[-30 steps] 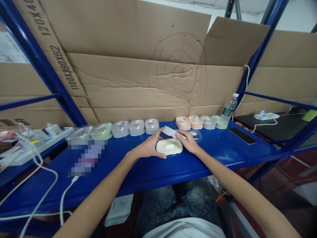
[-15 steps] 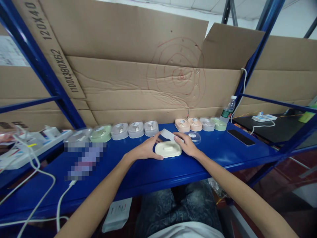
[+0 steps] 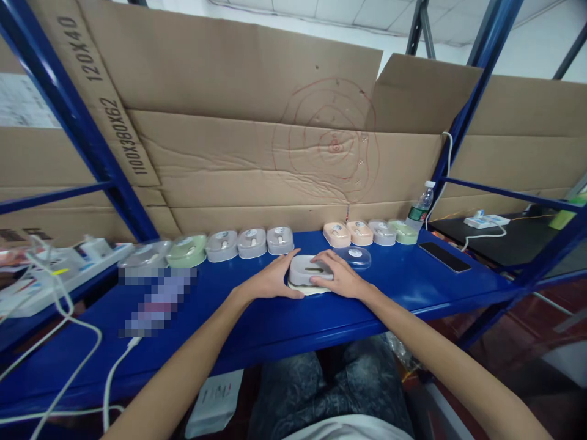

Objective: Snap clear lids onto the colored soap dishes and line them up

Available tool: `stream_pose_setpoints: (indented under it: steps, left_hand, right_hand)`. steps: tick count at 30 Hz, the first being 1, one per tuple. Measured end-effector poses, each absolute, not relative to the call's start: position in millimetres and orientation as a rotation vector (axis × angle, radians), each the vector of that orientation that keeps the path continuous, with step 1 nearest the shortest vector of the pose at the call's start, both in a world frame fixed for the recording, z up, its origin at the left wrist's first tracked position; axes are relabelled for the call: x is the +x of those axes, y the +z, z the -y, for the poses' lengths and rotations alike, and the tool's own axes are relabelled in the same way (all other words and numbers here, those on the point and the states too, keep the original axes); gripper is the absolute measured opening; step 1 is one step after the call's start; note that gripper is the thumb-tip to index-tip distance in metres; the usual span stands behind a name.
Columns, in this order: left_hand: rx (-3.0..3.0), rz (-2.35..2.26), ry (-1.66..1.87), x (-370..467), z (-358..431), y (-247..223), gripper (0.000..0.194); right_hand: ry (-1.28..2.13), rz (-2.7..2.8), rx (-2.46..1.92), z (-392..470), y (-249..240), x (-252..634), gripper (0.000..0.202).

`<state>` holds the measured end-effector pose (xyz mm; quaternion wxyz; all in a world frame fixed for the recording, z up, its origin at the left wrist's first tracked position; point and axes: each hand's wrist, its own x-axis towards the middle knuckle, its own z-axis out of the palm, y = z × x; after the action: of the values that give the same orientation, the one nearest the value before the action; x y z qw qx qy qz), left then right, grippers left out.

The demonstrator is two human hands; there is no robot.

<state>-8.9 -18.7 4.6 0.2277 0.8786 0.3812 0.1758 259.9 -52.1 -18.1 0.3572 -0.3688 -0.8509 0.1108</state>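
Observation:
A light grey rounded case point(image 3: 302, 269) with a slot in its top sits over the cream moulded tray point(image 3: 312, 290) near the front of the blue table. My right hand point(image 3: 342, 273) grips the right side of this case, thumb in front and fingers on top. Around the left end of the tray curves my left hand point(image 3: 273, 278), its thumb at the front edge and its fingers behind. Just beyond my right hand lies a clear plastic lid point(image 3: 354, 256) with a round label. Most of the tray is hidden beneath the case.
Lidded cases in grey, green point(image 3: 186, 250) and peach point(image 3: 337, 234) line the back. A water bottle point(image 3: 419, 206) and a dark phone point(image 3: 444, 256) are at the right. Power strips point(image 3: 68, 275) and white cables occupy the left. Cardboard point(image 3: 229, 153) stands behind the blue table point(image 3: 257, 327).
My right hand has brought the grey case down from a tilt onto the cream tray, covering most of it. My left hand has stayed at the tray's left end.

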Motion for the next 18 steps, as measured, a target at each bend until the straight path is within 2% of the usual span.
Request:
stream_pose_setpoints:
  steps: [7,10,14,18]
  left_hand:
    - [2.411,-0.901,0.592,-8.5,18.2,8.7,0.122]
    - [2.407,-0.823,0.618,-8.9,18.6,10.9,0.117]
    - [2.427,-0.837,0.614,-10.6,17.8,10.4,0.123]
    - [2.432,-0.902,0.573,-13.2,14.8,7.1,0.132]
  right_hand:
    - [0.235,2.038,-0.898,48.8,-18.0,260.3,0.046]
    - [0.207,1.928,-0.885,46.1,-19.1,260.9,0.053]
    - [0.219,1.841,-0.938,45.4,-21.0,261.5,0.068]
    - [0.236,1.880,-0.915,47.4,-21.5,261.9,0.071]
